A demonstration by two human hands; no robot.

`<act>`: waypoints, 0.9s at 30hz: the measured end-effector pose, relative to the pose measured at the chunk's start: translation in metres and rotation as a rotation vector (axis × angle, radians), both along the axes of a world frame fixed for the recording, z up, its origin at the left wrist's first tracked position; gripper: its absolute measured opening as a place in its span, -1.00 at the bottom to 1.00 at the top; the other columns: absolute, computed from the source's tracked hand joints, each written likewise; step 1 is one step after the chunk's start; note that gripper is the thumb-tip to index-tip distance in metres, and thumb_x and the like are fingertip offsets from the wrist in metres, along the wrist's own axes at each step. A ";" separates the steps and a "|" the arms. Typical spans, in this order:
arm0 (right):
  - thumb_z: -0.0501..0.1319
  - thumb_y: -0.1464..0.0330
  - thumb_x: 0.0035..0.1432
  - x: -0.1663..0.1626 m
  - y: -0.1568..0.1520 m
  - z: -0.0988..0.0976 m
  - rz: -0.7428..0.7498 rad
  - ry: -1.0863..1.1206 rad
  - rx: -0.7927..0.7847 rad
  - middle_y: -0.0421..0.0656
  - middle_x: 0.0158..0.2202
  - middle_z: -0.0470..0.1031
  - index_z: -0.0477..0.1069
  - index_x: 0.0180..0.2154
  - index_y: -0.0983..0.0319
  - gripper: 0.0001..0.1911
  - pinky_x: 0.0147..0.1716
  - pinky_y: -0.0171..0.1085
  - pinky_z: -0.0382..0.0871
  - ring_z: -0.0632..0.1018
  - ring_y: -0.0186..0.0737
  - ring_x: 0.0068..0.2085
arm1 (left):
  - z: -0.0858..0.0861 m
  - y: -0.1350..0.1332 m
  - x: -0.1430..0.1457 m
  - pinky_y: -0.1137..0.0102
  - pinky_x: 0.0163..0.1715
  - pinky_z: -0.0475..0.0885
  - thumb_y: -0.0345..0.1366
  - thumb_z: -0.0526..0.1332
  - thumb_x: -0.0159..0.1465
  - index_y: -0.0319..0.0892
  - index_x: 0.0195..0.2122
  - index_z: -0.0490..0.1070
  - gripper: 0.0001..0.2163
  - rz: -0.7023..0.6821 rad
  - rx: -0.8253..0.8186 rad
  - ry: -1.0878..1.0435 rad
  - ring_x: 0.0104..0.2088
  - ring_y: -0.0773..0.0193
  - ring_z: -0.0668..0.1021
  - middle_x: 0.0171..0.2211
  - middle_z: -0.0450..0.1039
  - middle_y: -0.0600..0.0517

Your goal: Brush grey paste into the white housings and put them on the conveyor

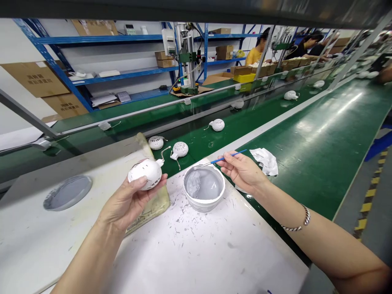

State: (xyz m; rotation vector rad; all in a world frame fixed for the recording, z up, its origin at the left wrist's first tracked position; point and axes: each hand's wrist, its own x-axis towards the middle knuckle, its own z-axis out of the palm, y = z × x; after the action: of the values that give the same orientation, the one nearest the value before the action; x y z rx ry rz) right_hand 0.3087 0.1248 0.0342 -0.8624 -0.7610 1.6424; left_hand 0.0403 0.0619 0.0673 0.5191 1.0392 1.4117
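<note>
My left hand (131,200) grips a round white perforated casing (146,173) with a short stub at its upper right. In my right hand (240,169) is a thin paintbrush (228,157) with a blue handle, held between thumb and fingers. The brush's tip reaches over the far rim of a white bowl (204,204) of grey paint (211,185); whether it touches the paint I cannot tell. Behind the bowl, a similar white casing (180,149) with a cord lies on the green belt, and another casing (156,142) is to its left.
Grey specks mark the white work board (190,253). A flat grey-coated lid (69,192) lies at left, and a crumpled tissue (266,160) at right. More casings, such as one casing (218,125), sit along the green conveyor (257,118). Co-workers (256,53) sit farther back.
</note>
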 end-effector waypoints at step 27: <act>0.46 0.27 -0.08 0.002 -0.008 0.005 0.000 0.012 0.063 -0.24 -0.44 0.57 0.45 -0.47 0.21 -0.76 -0.39 -0.46 0.55 0.61 -0.38 -0.39 | 0.004 -0.030 0.030 0.48 -0.40 0.41 -0.01 0.25 0.18 -0.02 -0.12 0.39 -0.70 -0.263 0.074 0.364 -0.35 0.33 0.47 -0.19 0.45 0.05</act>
State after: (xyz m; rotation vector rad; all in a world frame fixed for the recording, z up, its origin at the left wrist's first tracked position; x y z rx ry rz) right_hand 0.3110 0.1163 0.0393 -0.8071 -0.7999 1.6141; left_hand 0.0704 0.0322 0.0714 0.9571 1.1593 1.1485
